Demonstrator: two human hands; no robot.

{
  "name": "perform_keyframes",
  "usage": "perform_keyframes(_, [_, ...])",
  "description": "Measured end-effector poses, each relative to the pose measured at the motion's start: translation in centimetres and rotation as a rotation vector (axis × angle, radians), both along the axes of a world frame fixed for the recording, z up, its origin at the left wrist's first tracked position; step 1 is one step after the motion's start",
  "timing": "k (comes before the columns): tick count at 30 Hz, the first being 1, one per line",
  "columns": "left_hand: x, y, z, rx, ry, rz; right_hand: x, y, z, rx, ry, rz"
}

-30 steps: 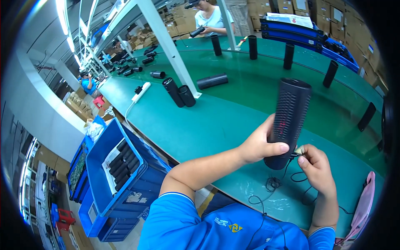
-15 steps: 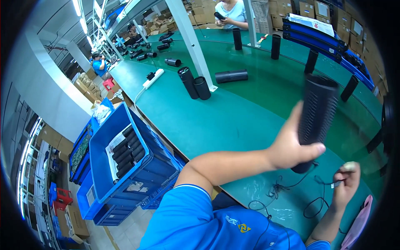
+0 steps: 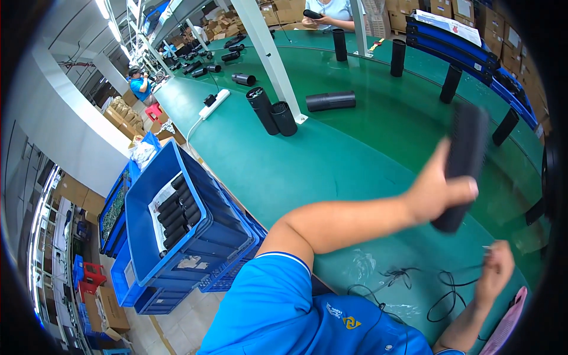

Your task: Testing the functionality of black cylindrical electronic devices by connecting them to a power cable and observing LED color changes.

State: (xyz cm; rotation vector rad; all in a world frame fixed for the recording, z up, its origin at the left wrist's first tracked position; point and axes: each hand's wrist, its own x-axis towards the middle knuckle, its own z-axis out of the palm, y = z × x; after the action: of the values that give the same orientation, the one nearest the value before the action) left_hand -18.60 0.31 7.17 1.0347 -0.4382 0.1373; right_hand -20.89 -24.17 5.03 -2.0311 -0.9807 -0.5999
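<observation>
My left hand is wrapped round a black cylindrical housing with a ridged surface, raised above the table's right part and tilted. The housing is slightly blurred by motion. Below it, to the right, my right hand is closed, fingers pinched on a thin black cable. A small tip shows above those fingers, too small to name. The cable lies in loops over the green tabletop and runs back toward my blue shirt. Cable and housing are apart.
Two black cylinders stand by a white post; another cylinder lies behind. Several more stand along the curved green surface. A white power strip is at left. A blue crate holds black cylinders. Pink cloth lies at right.
My left hand has moved right with the housing, whose open top has turned out of sight. My right hand has shifted slightly lower, and the cable has come away from the housing's lower end.
</observation>
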Motion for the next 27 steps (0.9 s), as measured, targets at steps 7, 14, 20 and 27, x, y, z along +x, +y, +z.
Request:
perform_keyframes(7, [10.6,1.2,-1.9,-0.032,0.062,0.221,0.5,0.8,1.5,0.771,0.499,0.102])
perform_keyframes(14, [17.1,-3.1,-8.2,0.306,0.085,0.358,0.0,0.0,1.8,0.933,0.91,0.4])
perform_keyframes(20, [18.6,-2.2,-13.5,0.846,-0.105,0.614,-0.2,-0.3,1.0,0.914,0.773,0.39])
perform_keyframes(27, [19.7,16.7,-11.8,1.554,-0.118,1.402,-0.2,0.7,2.2,0.865,0.801,0.529])
